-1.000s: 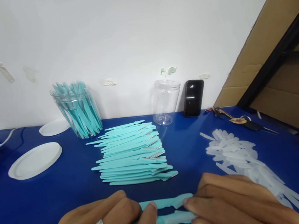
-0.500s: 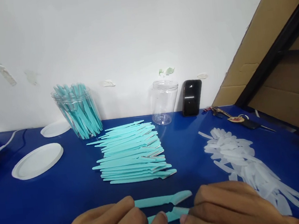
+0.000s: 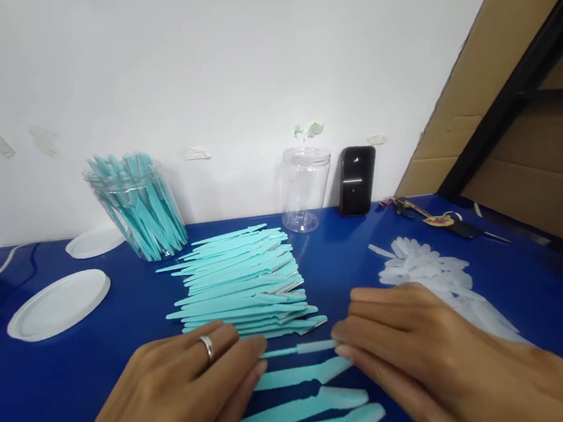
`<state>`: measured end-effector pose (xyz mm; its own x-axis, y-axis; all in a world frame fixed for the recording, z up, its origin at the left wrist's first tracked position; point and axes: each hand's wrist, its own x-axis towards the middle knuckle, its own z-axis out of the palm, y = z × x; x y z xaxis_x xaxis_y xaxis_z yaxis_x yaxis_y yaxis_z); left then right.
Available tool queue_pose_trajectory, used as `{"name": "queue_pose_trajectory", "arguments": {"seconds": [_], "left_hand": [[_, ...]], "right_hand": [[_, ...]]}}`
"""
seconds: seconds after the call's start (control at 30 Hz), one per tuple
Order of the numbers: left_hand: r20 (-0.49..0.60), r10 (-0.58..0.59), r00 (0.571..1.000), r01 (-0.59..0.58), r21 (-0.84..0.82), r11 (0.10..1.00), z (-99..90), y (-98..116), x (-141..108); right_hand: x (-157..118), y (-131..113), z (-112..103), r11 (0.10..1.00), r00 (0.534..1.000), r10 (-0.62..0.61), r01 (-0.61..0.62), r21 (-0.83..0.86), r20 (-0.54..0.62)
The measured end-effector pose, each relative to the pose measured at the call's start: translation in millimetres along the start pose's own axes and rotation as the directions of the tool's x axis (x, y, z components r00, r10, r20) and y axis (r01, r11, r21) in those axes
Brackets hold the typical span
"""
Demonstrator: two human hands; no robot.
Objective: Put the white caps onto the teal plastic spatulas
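Note:
A teal eyebrow razor is held edge-on between my hands, above the blue tabletop. My left hand, with a ring on one finger, pinches its handle end. Over the blade end sits a translucent white blade cover, whose tip is pinched by my right hand. Below lie several more teal razors in a row, partly hidden by my left hand; their blade ends look whitish. Just beyond my hands is a layered pile of teal razors, blades pointing right.
A clear jar full of razors stands at the back left, near two white lids. A clear empty jar and a phone stand by the wall. Loose blade covers and keys lie at right, beside cardboard.
Both hands have moved up the view, away from the razors in the front row, uncovering more of them. A razor with a cover on its blade end now shows between my fingers.

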<state>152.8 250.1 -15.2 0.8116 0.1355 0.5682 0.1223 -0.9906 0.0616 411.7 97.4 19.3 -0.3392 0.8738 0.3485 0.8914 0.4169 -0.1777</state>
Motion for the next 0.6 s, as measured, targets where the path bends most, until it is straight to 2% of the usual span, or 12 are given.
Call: {"name": "queue_pose_trajectory", "arguments": {"seconds": [0.1, 0.23, 0.33, 0.47, 0.6], "left_hand": [[0.082, -0.021, 0.996, 0.025, -0.042, 0.999, 0.3, -7, 3], [0.112, -0.023, 0.993, 0.032, -0.078, 0.996, 4.2, -7, -1], [0.095, -0.024, 0.995, 0.031, -0.068, 0.997, 6.6, -6, -2], [0.063, -0.010, 0.998, 0.014, -0.069, 0.998, 7.6, -6, 1], [0.108, 0.043, 0.993, -0.025, -0.162, 0.986, 7.8, -3, 3]], "right_hand": [[3, 13, -5, 0.998, 0.979, 0.056, -0.057, 0.001, 0.197], [5, 14, -8, 0.986, 0.922, 0.150, -0.165, 0.011, 0.358], [7, 13, -9, 0.982, 0.909, 0.167, -0.189, 0.021, 0.383], [8, 15, -10, 0.982, 0.923, 0.173, -0.190, 0.015, 0.343], [7, 15, -11, 0.988, 0.933, 0.136, -0.154, 0.028, 0.332]]}}
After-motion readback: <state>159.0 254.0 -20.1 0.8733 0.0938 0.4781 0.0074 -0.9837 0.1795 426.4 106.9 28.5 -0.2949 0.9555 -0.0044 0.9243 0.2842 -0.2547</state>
